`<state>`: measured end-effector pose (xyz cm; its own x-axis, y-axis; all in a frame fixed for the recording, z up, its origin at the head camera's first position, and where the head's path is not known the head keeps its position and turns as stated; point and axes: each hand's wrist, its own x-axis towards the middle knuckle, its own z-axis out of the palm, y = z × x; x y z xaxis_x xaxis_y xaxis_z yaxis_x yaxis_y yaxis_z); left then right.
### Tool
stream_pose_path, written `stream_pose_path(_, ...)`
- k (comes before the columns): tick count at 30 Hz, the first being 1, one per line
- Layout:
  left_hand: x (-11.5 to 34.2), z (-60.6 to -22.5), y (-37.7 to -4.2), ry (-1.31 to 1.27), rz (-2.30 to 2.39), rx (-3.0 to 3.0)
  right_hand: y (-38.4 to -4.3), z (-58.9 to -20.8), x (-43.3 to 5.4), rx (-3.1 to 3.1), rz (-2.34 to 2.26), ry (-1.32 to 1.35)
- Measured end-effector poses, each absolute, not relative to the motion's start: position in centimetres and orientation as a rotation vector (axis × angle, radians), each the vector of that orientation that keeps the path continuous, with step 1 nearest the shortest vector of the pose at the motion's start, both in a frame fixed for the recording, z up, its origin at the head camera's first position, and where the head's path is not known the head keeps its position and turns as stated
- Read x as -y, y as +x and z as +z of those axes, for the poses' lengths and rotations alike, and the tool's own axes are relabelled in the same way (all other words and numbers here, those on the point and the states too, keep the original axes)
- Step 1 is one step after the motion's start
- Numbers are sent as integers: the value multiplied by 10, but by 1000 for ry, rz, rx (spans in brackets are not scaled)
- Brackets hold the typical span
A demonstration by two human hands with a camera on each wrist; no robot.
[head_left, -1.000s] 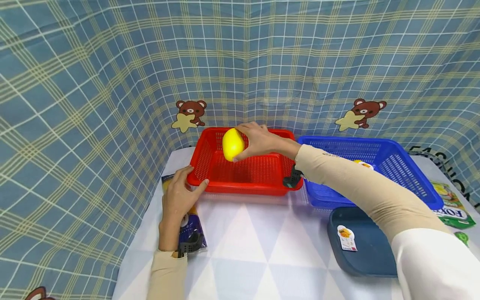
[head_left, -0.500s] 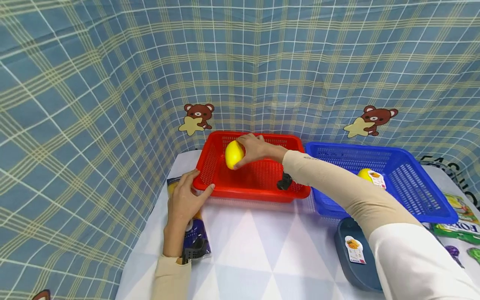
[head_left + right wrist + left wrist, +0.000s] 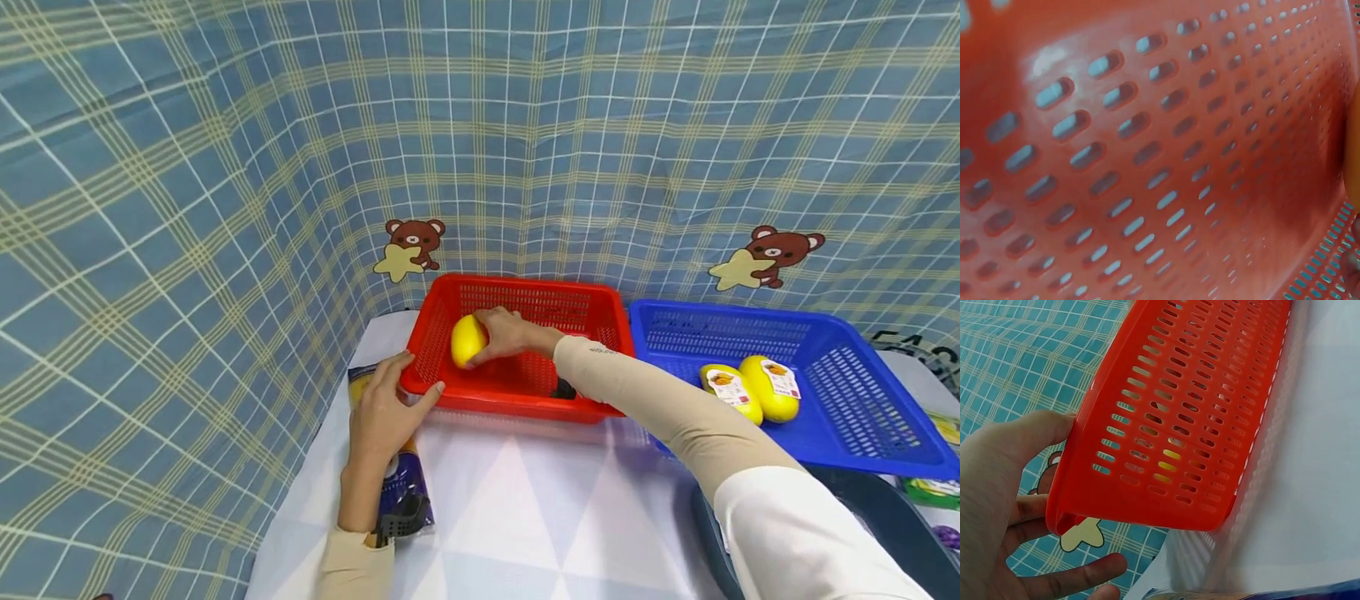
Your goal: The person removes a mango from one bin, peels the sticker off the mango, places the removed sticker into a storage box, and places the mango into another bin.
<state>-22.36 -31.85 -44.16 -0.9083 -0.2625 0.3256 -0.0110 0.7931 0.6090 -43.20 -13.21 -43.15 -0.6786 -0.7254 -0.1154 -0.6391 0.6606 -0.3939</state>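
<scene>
A plain yellow mango [image 3: 465, 343] is low inside the red plastic basket [image 3: 517, 405], toward its left end. My right hand [image 3: 504, 335] grips it from the right, thumb on the near side and fingers on the far side. Whether the mango touches the basket floor I cannot tell. My left hand [image 3: 386, 412] holds the basket's near left corner. In the left wrist view, the thumb lies on the basket's rim [image 3: 1067, 469] with fingers on the other side. At the right wrist view's edge only a slice of the mango [image 3: 1354, 150] shows.
Right of the red basket stands a blue basket [image 3: 870, 400] holding two labelled mangoes [image 3: 772, 388]. A dark blue tub [image 3: 708, 533] sits in front, partly behind the right sleeve. A purple packet [image 3: 405, 483] lies under the left forearm. Green packaging [image 3: 933, 492] is at far right.
My right hand has lowered the mango into the red basket. The left hand stays at the basket's corner. The head view has shifted, and two mangoes now show in the blue basket.
</scene>
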Motion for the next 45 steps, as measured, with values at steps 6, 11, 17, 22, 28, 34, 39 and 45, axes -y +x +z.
stream_pose_path(6, 306, -441, -224, 196, -880, 2592, -435, -440, 121, -2628, -457, -1081)
stream_pose_path(11, 298, -441, -225, 188, -884, 2598, -436, -441, 113, -2679, -382, -1076)
stream_pose_path(17, 296, -440, -227, 159, -855, 2597, -431, -430, 108, -2676, -209, -1086)
stream_pose_path(22, 296, -439, -230, 123, -868, 2583, -431, -411, 98, -2653, -152, -1110)
stream_pose_path(28, 301, -437, -230, 150, -845, 2592, -428, -377, 83, -2614, -154, -1220)
stream_pose_path(34, 309, -436, -229, 145, -827, 2586, -413, -342, 65, -2647, -226, -1278)
stream_pose_path(39, 314, -434, -230, 152, -836, 2592, -397, -322, 46, -2697, -299, -1334)
stream_pose_path(45, 316, -442, -227, 193, -828, 2627, -379, -319, 21, -2720, -339, -1421)
